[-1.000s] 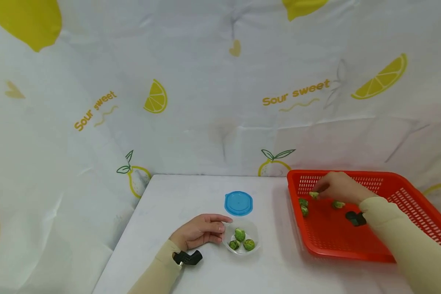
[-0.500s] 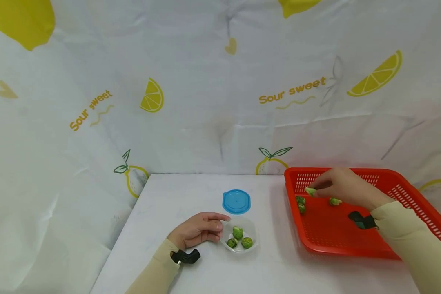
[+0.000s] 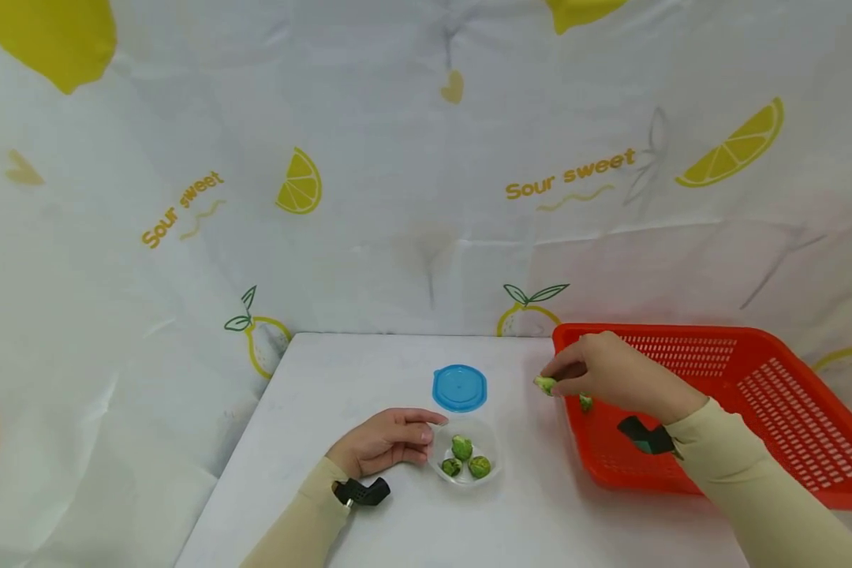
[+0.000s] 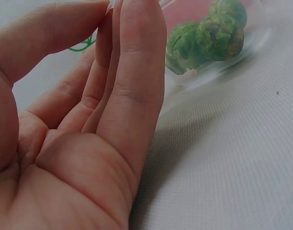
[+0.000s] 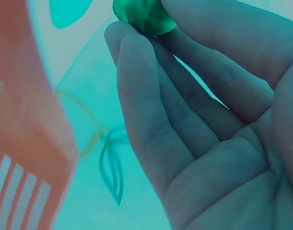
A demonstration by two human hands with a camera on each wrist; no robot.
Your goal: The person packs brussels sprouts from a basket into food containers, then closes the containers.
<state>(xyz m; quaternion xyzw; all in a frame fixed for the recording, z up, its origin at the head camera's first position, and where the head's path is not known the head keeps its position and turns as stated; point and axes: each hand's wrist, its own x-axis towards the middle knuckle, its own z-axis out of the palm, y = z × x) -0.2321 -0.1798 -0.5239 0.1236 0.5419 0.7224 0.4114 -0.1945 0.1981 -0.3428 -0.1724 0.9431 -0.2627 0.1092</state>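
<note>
My right hand pinches a Brussels sprout between thumb and fingertips, above the left rim of the red plastic basket. The same green sprout shows at the fingertips in the right wrist view. My left hand rests at the left side of a clear plastic bowl, touching its rim with fairly straight fingers. Inside the bowl lie three sprouts. Two of them and part of the third sprout show through the bowl's wall in the left wrist view; the left fingertips are cut off there.
A blue lid lies flat on the white table, just behind the bowl. Another sprout is in the basket near its left wall; the right hand hides part of the inside. A lemon-print sheet hangs behind the table.
My right hand has lifted the pinched sprout from inside the basket and carried it left to the basket's rim. The left hand, bowl and lid stay put.
</note>
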